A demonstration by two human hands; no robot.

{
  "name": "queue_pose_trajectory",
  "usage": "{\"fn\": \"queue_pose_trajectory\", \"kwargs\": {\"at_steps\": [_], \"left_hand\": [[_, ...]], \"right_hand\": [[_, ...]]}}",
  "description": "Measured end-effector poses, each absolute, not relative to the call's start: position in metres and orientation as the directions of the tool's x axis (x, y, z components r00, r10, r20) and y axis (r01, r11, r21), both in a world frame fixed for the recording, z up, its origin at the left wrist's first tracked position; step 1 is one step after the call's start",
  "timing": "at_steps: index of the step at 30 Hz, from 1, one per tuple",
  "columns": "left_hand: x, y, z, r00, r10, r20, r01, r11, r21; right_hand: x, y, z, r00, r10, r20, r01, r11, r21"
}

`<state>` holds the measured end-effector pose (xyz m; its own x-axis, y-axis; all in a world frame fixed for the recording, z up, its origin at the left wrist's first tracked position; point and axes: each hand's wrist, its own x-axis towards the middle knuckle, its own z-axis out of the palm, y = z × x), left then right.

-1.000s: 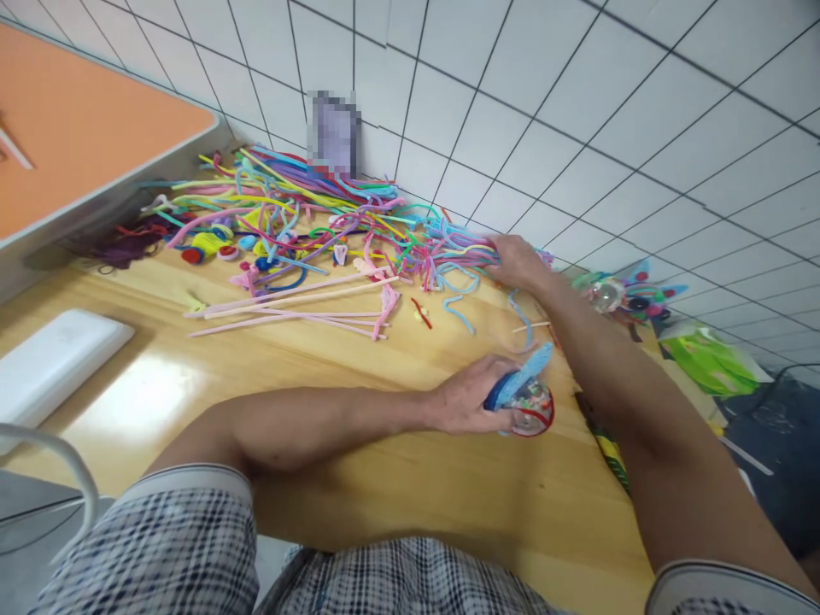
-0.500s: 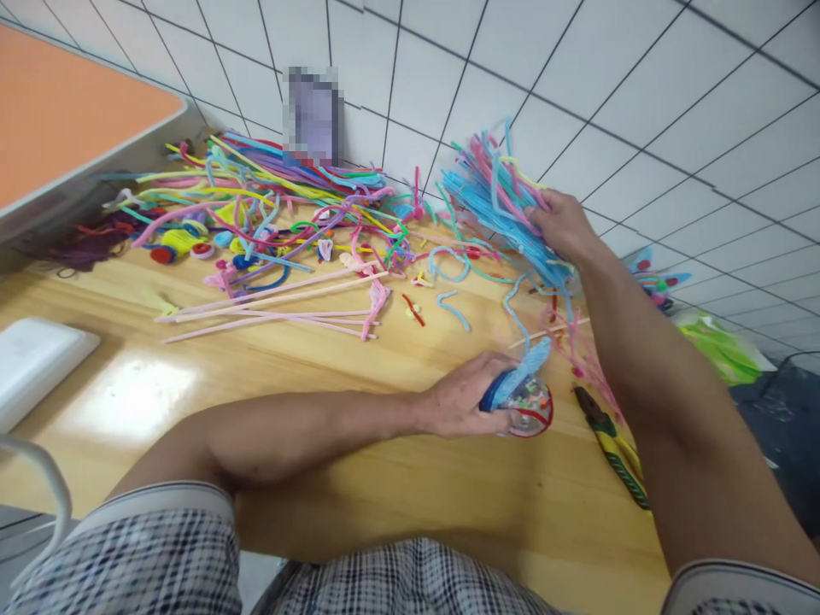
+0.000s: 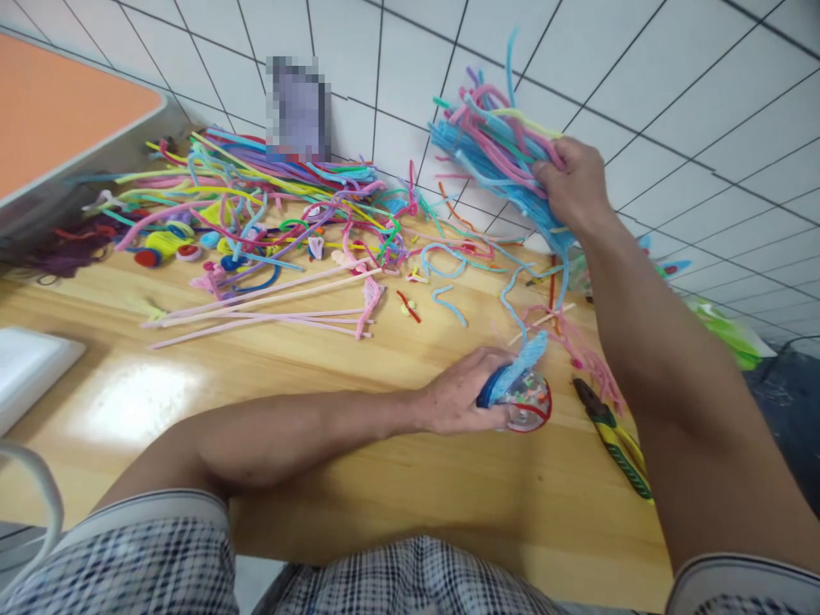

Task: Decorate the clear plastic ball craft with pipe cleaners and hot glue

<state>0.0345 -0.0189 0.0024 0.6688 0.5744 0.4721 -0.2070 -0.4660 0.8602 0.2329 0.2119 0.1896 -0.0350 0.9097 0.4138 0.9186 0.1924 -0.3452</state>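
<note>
My left hand [image 3: 465, 391] is wrapped round a small clear cup-like piece [image 3: 531, 395] with colourful bits in it, a dark blue band and a red rim. A fuzzy light blue strip [image 3: 520, 366] lies across its top, and a wavy blue strand [image 3: 511, 299] trails from it. Higher up on the right, my right hand [image 3: 572, 184] grips a thick bundle of pipe cleaners [image 3: 493, 162], mostly blue with pink, green and yellow ones. The bundle is raised off the table, in front of the tiled wall. My right fingertips are partly hidden by the stems.
A big heap of mixed pipe cleaners [image 3: 256, 188] lies along the wall. Pale pink sticks [image 3: 275, 316] rest before it. Pliers with yellow-green handles [image 3: 612, 436] lie at the right. A white box [image 3: 35, 371] is at left, and a purple panel [image 3: 300, 111] leans on the wall.
My right hand has lifted the pipe cleaner bundle a little higher off the table. The left hand keeps its hold on the clear piece. The view has shifted slightly.
</note>
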Motion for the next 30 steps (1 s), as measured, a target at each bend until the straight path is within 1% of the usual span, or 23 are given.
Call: {"fn": "queue_pose_trajectory", "kwargs": {"at_steps": [2,5,11,17,19,22,23,26,30], "left_hand": [[0.033,-0.019,0.004,0.677,0.581,0.452,-0.2,-0.446,0.873],[0.03,-0.02,0.008,0.681,0.579,0.448,-0.211,-0.43,0.878],[0.028,-0.02,0.012,0.694,0.592,0.409,-0.188,-0.398,0.898],[0.029,-0.021,0.013,0.703,0.594,0.391,-0.173,-0.391,0.904],[0.029,-0.021,0.013,0.698,0.595,0.399,-0.181,-0.392,0.902],[0.029,-0.021,0.014,0.699,0.599,0.392,-0.18,-0.383,0.906],[0.028,-0.021,0.014,0.703,0.598,0.384,-0.174,-0.379,0.909],[0.028,-0.021,0.014,0.714,0.59,0.378,-0.157,-0.391,0.907],[0.028,-0.021,0.01,0.707,0.591,0.388,-0.159,-0.402,0.902]], "right_hand": [[0.227,0.212,0.19,-0.034,0.906,0.422,0.91,0.203,-0.363],[0.215,0.212,0.186,-0.039,0.918,0.394,0.903,0.2,-0.379],[0.192,0.209,0.172,-0.07,0.939,0.337,0.916,0.194,-0.35],[0.196,0.21,0.165,-0.094,0.952,0.293,0.922,0.195,-0.335],[0.204,0.211,0.16,-0.122,0.964,0.235,0.923,0.197,-0.331],[0.219,0.211,0.147,-0.161,0.984,0.072,0.92,0.176,-0.35],[0.224,0.211,0.141,-0.154,0.987,0.038,0.919,0.157,-0.362],[0.237,0.212,0.123,-0.15,0.988,0.033,0.921,0.152,-0.359],[0.245,0.218,0.099,-0.224,0.975,0.011,0.934,0.218,-0.283]]}}
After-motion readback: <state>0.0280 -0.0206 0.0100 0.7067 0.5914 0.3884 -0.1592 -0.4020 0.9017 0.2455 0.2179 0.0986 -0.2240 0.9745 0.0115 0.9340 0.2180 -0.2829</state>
